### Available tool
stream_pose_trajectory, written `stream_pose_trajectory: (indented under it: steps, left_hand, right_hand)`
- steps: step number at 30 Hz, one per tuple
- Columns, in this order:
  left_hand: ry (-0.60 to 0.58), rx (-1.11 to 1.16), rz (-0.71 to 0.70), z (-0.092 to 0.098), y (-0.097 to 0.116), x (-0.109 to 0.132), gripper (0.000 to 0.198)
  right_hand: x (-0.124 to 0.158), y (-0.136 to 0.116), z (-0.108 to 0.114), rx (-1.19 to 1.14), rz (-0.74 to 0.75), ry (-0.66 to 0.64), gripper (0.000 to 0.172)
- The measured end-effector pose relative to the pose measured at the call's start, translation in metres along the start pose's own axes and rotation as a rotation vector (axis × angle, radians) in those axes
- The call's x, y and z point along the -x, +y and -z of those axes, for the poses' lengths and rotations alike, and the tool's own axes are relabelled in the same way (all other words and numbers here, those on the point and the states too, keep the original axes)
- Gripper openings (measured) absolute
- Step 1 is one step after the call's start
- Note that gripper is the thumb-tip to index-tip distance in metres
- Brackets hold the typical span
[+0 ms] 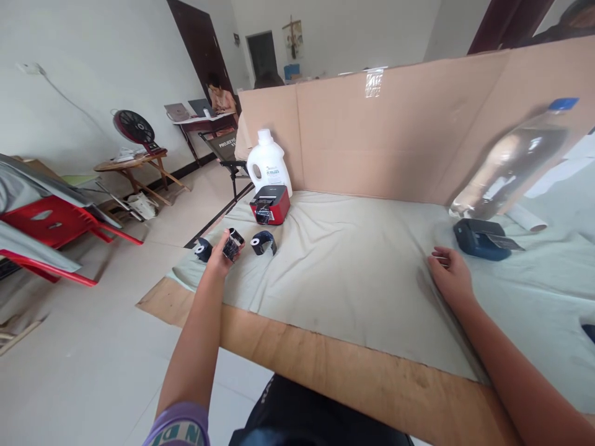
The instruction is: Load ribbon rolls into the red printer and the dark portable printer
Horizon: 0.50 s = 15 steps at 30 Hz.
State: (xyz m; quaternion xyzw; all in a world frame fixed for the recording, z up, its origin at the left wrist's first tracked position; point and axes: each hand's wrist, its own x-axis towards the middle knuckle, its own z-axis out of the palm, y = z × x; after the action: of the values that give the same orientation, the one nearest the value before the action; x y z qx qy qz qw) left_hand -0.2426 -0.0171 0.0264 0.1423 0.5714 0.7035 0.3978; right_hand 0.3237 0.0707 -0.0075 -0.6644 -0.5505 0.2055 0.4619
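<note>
My left hand is closed around a glossy black roll with a pale core, like a ribbon roll, raised over the cloth at the left. Similar black rolls lie on either side of it: one on the left and one on the right with a loose strip hanging off. Behind them stands a small red and black printer, dark film sticking out of its front. My right hand rests at the right with fingers loosely bent and nothing visible in them. Beside it sits a dark blue printer with a dark strip coming out.
A white jug stands behind the red printer. A cardboard wall borders the cloth at the back. At right are a large clear bottle with a blue cap and a white tube. A person sits far back.
</note>
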Motion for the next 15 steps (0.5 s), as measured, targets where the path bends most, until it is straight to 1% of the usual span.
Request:
stream_pose_trajectory:
  steps: [3, 7, 10, 12, 13, 15]
  left_hand:
    - [-0.005, -0.034, 0.031, 0.003, -0.001, -0.006, 0.042]
    - [-0.039, -0.070, 0.066, 0.002, -0.004, -0.013, 0.053]
    - [-0.044, -0.090, 0.041, 0.000, -0.006, -0.016, 0.050]
    - [0.023, -0.186, -0.015, 0.000, -0.008, -0.019, 0.045]
    - [0.089, -0.274, -0.054, 0.002, -0.009, -0.020, 0.043]
    - [0.245, -0.517, -0.148, 0.007, -0.011, -0.024, 0.041]
  right_hand:
    - [0.000, 0.000, 0.000, 0.008, -0.011, -0.003, 0.043]
    - [-0.001, 0.001, 0.000, 0.021, -0.001, -0.002, 0.041]
    - [-0.001, 0.001, 0.001, 0.034, -0.002, -0.001, 0.040]
    - [-0.001, 0.001, 0.001, 0.035, -0.005, 0.000, 0.039]
    - [0.000, 0.001, 0.001, 0.033, -0.006, 0.001, 0.038]
    - [0.000, 0.002, 0.001, 0.029, -0.004, -0.001, 0.038]
